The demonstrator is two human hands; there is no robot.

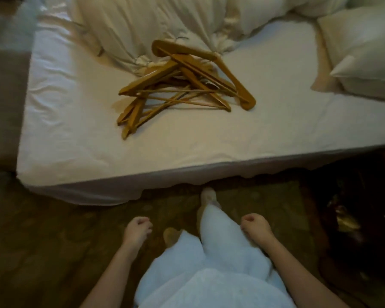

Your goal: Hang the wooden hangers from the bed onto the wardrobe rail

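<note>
A tangled pile of wooden hangers [182, 85] is seen lying on the white sheet of the bed [76, 141], against a crumpled duvet [142, 21] and well apart from a pillow [365, 52]. The left hand [137, 230] and the right hand [255, 227] are held low over the carpet [53, 241], near the bed's edge. Their fingers [143, 223] are loosely curled and nothing is gripped.
</note>
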